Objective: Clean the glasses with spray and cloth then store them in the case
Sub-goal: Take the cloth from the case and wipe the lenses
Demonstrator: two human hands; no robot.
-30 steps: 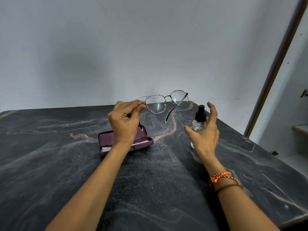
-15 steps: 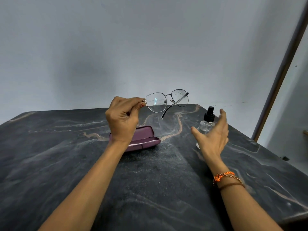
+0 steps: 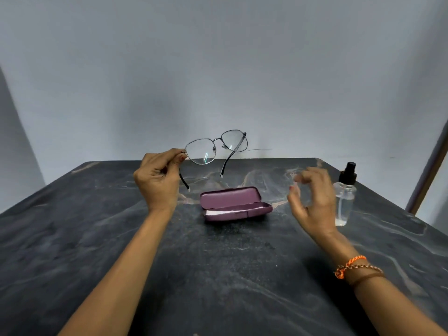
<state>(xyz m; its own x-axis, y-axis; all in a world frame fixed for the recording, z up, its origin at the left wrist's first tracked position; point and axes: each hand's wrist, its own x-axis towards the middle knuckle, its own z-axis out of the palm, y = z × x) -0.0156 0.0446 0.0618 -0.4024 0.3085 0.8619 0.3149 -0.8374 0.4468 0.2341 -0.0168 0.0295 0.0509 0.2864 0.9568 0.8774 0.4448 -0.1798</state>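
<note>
My left hand [image 3: 158, 178] pinches the thin metal-framed glasses [image 3: 215, 147] by their left hinge and holds them in the air above the table, temples unfolded. A purple glasses case [image 3: 234, 203] lies open on the dark marble table [image 3: 218, 275] below them, with a pale cloth [image 3: 225, 211] folded inside. My right hand [image 3: 312, 202] hovers between the case and the clear spray bottle [image 3: 344, 197] with its black pump top. Its fingers are loosely curled, blurred, and hold nothing. The bottle stands upright just right of that hand.
A plain grey wall rises behind the table. A brown door frame [image 3: 429, 170] runs down the right side, beyond the table's right edge. An orange thread bracelet [image 3: 351, 265] circles my right wrist.
My right hand has let go of the area by the bottle and moved left toward the case. The view has shifted, so the case now shows fully between my hands. The glasses stay held aloft.
</note>
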